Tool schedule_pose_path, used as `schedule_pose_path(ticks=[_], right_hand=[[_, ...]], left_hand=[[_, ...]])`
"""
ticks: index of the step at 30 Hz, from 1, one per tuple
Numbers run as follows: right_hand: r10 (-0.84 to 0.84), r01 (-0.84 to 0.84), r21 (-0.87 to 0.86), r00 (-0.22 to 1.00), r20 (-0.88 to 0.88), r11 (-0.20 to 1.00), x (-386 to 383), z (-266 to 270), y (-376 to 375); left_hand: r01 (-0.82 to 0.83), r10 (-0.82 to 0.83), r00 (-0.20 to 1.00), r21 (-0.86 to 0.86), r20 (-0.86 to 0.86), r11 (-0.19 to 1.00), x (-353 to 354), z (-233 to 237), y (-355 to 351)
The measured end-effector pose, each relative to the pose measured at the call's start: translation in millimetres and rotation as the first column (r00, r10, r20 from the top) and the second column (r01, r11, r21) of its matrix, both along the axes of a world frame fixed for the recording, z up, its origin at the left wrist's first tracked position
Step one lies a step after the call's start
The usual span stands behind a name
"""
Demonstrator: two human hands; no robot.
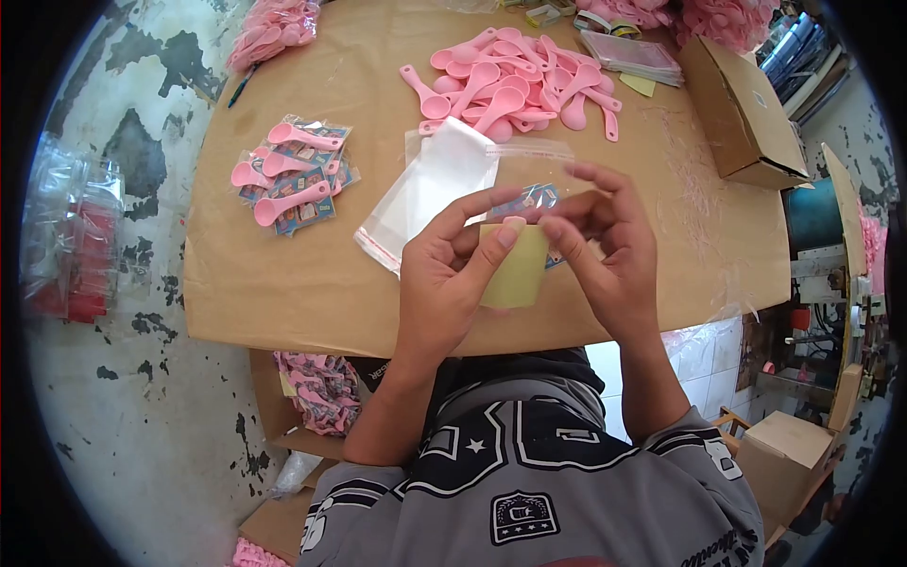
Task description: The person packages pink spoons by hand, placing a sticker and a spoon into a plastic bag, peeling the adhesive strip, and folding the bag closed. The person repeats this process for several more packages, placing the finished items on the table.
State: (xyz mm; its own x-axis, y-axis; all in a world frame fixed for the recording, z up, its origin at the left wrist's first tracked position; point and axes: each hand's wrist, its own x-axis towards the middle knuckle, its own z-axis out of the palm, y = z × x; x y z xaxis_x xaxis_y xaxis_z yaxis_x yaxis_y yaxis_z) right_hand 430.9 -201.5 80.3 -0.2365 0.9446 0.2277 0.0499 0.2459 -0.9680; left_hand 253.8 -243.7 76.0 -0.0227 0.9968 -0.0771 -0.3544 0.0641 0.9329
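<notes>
My left hand [446, 260] pinches a small yellow-green card [513, 272] at its upper left, thumb on the near face. On the other side my right hand [612, 241] has its thumb at the card's upper right corner, index finger raised and other fingers curled behind. Just past my hands lies a stack of clear plastic bags [430, 194], partly overlapped by another clear bag [539, 163]. A blue printed card [537, 198] shows between my fingers, partly hidden by them.
Loose pink spoons [501, 85] form a heap at the back. Bagged spoons with blue cards [298, 175] lie at left. A cardboard box [742, 113] stands at the right edge, near a stack of clear-wrapped sheets [631, 55]. A pen [243, 87] lies back left.
</notes>
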Motion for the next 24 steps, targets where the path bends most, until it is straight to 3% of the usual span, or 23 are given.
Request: schedule_pose_path(ticks=[2,6,9,12,15,24], right_hand=[[-0.251,0.151,0.432,0.95,0.185,0.889,0.9,-6.2,8.2],[-0.383,0.031,0.743,0.871,0.308,0.669,-1.7,1.5,17.9],[-0.42,0.142,0.745,0.886,0.199,0.652,-11.9,2.1,14.5],[-0.418,0.127,0.792,0.892,0.173,0.597,-12.0,3.9,14.9],[-0.482,0.034,0.795,0.81,0.333,0.605,-14.0,10.8,13.0],[-0.527,0.015,0.821,0.773,0.352,0.571,-14.1,9.2,19.0]], left_hand=[[-0.017,0.02,0.999,0.047,-0.046,0.999,1.5,-1.5,-0.9],[-0.002,0.017,0.989,0.102,-0.147,0.995,3.5,-4.5,-4.2],[0.005,0.022,0.971,0.113,-0.238,0.994,1.6,-1.8,-5.9],[0.007,0.026,0.959,0.114,-0.282,0.993,-2.5,-2.1,-7.6],[0.018,0.017,0.964,0.127,-0.265,0.992,-1.5,-8.0,-6.9],[0.033,0.037,0.896,0.151,-0.442,0.988,2.6,-1.7,-6.9]])
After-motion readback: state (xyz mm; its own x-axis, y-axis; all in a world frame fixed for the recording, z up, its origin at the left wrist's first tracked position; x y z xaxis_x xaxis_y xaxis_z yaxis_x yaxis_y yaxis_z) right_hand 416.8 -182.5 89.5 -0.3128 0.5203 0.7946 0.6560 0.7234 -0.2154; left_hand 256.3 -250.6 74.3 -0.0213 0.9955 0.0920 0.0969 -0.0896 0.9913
